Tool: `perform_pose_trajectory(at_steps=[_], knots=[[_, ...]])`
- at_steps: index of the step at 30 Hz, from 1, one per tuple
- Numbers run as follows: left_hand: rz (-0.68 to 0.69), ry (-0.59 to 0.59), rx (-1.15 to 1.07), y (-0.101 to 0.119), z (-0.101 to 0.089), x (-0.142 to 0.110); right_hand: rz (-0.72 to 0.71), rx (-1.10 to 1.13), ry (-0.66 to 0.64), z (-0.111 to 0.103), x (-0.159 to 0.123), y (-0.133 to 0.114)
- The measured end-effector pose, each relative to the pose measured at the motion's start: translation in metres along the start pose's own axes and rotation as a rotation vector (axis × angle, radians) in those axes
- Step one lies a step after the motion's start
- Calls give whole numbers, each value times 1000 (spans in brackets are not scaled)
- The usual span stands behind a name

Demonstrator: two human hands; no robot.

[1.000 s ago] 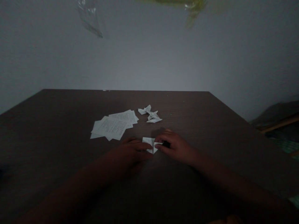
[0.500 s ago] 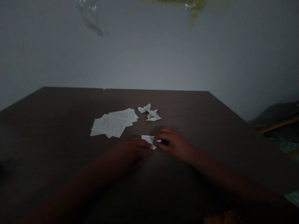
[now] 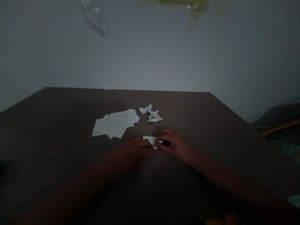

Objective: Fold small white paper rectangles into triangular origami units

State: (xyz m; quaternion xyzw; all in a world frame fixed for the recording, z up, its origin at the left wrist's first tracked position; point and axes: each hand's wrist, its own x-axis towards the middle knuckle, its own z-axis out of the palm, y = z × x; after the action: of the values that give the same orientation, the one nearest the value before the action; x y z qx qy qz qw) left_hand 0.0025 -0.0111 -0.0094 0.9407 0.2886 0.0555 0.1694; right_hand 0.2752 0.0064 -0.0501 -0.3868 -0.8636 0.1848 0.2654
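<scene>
A small folded piece of printed paper (image 3: 149, 139) lies on the dark wooden table between my two hands. My left hand (image 3: 137, 150) rests on its left side, the fingers pressing its near edge. My right hand (image 3: 172, 142) pinches its right part between thumb and fingers, and a white bit of the paper shows inside the curl. Much of the paper is covered by my fingers. Just beyond my hands sit folded paper shapes (image 3: 154, 117), pointed and printed with text.
Loose printed paper sheets (image 3: 114, 125) overlap in a pile left of the folded shapes. The table (image 3: 70, 103) reaches a pale wall (image 3: 150, 56), where clear plastic (image 3: 93, 18) and a yellow-green plastic piece (image 3: 195, 7) hang. Dark items (image 3: 278, 115) stand off the right edge.
The fingers of my left hand have closed in slightly over the paper, so less of its near corner shows. My right hand has barely moved. The view has shifted a little.
</scene>
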Motion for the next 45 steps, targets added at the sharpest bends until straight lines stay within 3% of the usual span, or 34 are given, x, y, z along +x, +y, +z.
perform_pose_trajectory(at_steps=[8, 15, 21, 30, 40, 45], knots=[[13, 14, 31, 5, -6, -3, 28, -25, -25, -1, 1, -3], [54, 67, 53, -3, 8, -5, 29, -43, -22, -1, 1, -3], [67, 28, 84, -10, 12, -5, 24, -48, -15, -1, 2, -5], [25, 77, -48, -12, 9, -3, 8, -58, -16, -1, 3, -5], [-4, -18, 40, 6, -9, -1, 30, -38, -12, 0, 3, -4], [-33, -5, 17, 10, -13, -3, 75, -40, 27, 2, 3, -4]])
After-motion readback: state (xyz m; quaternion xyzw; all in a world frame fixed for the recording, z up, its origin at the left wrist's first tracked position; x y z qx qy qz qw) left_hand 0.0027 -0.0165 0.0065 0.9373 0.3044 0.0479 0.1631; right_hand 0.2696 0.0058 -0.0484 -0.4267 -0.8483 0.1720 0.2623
